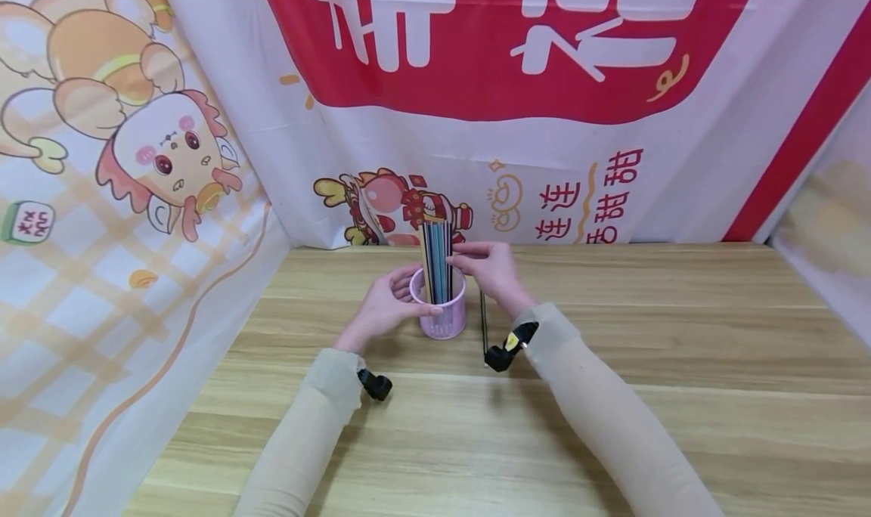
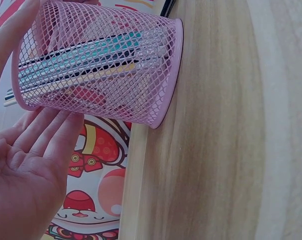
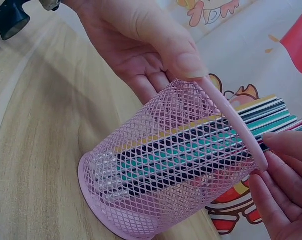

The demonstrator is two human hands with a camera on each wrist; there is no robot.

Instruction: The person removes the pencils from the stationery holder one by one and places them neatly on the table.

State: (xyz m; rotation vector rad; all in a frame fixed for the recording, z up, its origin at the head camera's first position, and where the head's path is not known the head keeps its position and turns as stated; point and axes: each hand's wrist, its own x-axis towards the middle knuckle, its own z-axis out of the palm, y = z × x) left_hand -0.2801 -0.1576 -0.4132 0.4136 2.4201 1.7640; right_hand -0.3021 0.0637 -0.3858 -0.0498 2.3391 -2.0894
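A pink mesh pen holder (image 1: 442,322) stands upright on the wooden table. Inside leans a bundle of slim pencils (image 1: 438,256) in teal, black, white and yellow, seen through the mesh in both wrist views. My left hand (image 1: 386,304) holds the pen holder, thumb over the near rim and fingers along its left side. At the right of the rim, my right hand (image 1: 491,269) pinches the upper part of the pencils (image 3: 271,117), with its other fingers (image 3: 271,200) beside the rim. How many pencils it grips, I cannot tell.
A thin dark stick (image 1: 484,320) lies on the table (image 1: 646,328) to the right of the pen holder, partly under my right wrist. Behind the table's far edge hangs a printed cloth (image 1: 408,139); another cloth (image 1: 136,275) borders the left side.
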